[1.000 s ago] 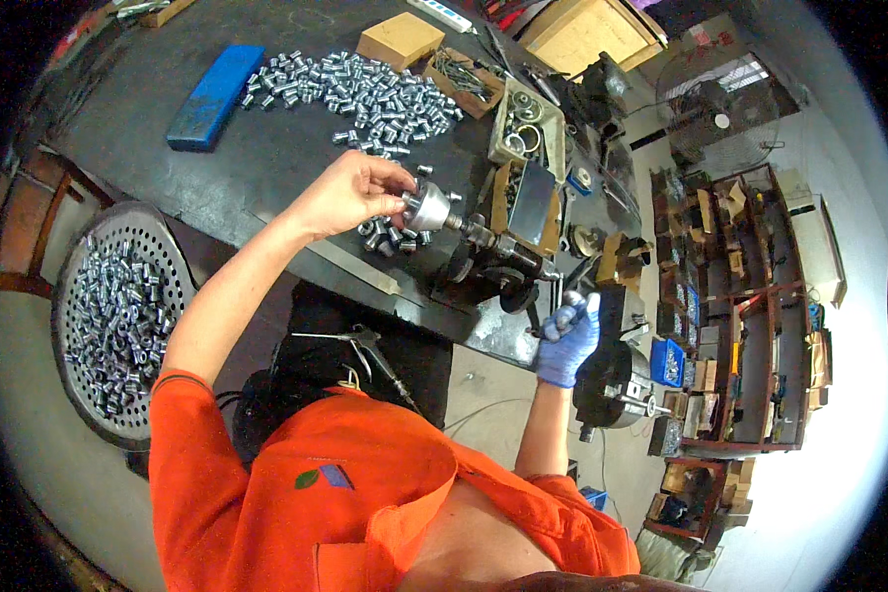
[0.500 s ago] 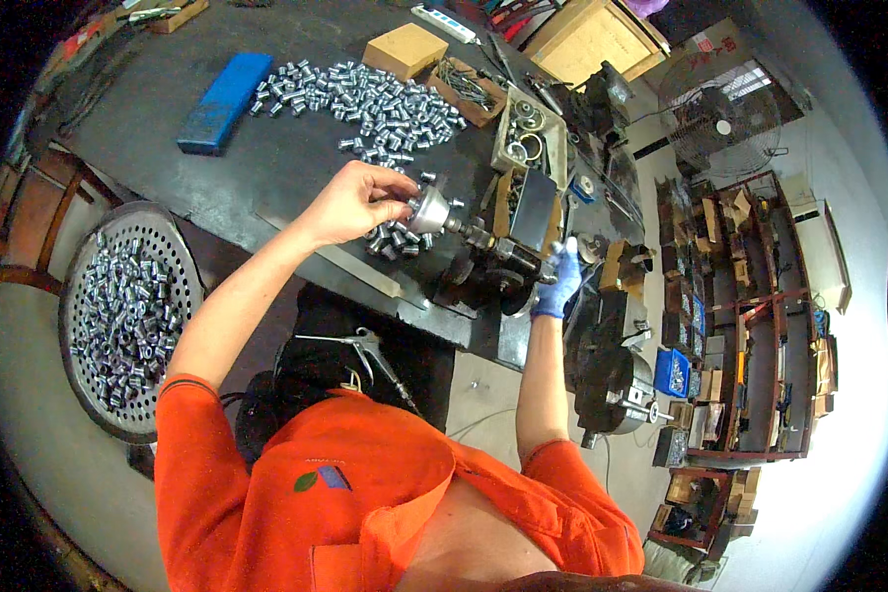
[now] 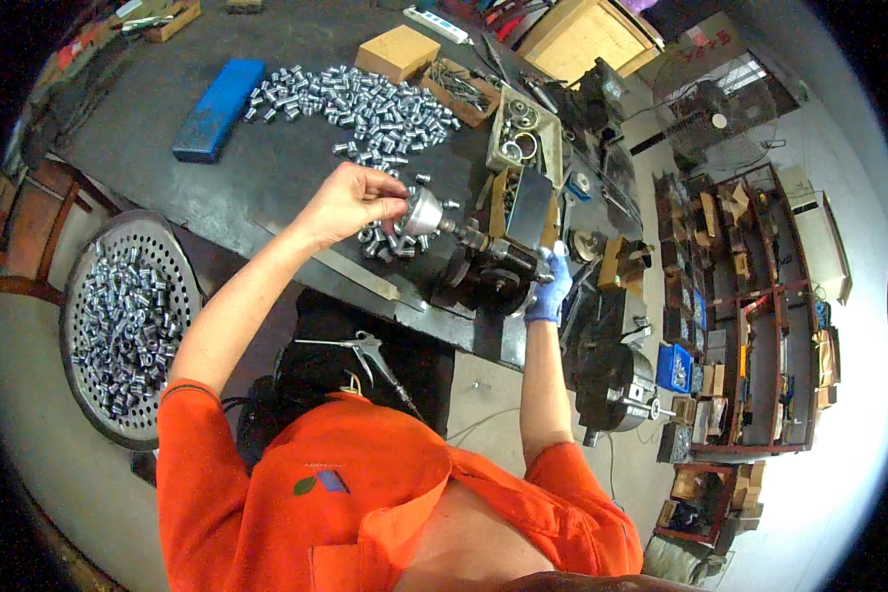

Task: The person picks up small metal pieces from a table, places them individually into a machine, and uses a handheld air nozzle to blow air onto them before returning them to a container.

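Observation:
My left hand (image 3: 353, 205) is closed in a pinch at the mouth of a silver cone-shaped chuck (image 3: 424, 210). What lies between its fingertips is too hidden to make out. The chuck sits on the left end of a dark bench-mounted spindle machine (image 3: 498, 266). At the machine's right end is my right hand (image 3: 551, 288), in a blue-and-white glove, its fingers closed around that end and partly hidden. Small silver metal sleeves (image 3: 390, 242) lie on the bench below the chuck. A larger heap of the same sleeves (image 3: 375, 107) spreads farther back.
A perforated round tray (image 3: 185, 261) of sleeves stands at the left. On the dark bench (image 3: 296, 168) are a blue block (image 3: 217, 111), a yellowish box (image 3: 397, 51) and a bin of rings (image 3: 523, 128). An air gun (image 3: 367, 345) hangs near the front edge; shelves (image 3: 760, 345) stand right.
The whole view has shifted slightly. Both hands keep their places at the two ends of the machine, with no other clear change.

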`<state>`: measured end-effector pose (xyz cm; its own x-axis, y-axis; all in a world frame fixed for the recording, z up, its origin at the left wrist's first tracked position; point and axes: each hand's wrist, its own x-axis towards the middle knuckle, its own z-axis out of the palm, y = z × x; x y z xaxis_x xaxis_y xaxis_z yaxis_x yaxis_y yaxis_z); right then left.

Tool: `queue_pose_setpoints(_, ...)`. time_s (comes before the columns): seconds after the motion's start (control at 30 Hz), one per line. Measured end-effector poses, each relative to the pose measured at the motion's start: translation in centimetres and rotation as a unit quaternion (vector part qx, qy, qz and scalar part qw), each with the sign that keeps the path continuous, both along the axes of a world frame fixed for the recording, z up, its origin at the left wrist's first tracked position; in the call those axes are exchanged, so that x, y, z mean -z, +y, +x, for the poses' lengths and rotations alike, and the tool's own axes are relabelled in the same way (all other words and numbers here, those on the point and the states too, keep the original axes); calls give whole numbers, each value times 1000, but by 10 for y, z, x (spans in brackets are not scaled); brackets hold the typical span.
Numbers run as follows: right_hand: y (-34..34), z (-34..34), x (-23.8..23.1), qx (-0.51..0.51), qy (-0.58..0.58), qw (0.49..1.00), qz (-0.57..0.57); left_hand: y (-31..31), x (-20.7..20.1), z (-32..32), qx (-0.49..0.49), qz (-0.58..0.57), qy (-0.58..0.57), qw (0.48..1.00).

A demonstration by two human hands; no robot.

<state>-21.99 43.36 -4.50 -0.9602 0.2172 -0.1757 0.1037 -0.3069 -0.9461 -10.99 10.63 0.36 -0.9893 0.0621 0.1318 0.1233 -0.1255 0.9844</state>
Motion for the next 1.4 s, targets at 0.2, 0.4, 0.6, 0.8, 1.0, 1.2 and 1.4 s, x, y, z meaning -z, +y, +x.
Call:
queue_pose_setpoints(0.2, 5, 1, -55, -30, 146, 973, -176, -3, 3, 0, -5, -17, 8, 1000)
queue_pose_setpoints(0.4, 19, 80, -62, -23, 189, 976, -110, -5, 9, 2, -2, 48, 1, 999)
queue_pose_setpoints(0.6, 38, 74, 18, -21, -10, 991, -135, -5, 9, 2, -6, 60, 5, 998)
queue_pose_setpoints(0.8, 6, -11, 11, 3, 45, 999, 6, -16, 10, 11, -25, 45, 5, 999)
queue_pose_setpoints(1.0, 10, 19, -65, -18, 173, 971, -163, -84, 17, 90, -198, -128, -42, 971)
queue_pose_setpoints(1.2, 29, 88, -47, -59, 184, 968, -159, -174, 49, 220, -415, -203, -121, 879)
queue_pose_setpoints(1.4, 27, 70, 27, 3, 12, 995, -100, -181, 46, 217, -394, -643, -109, 648)
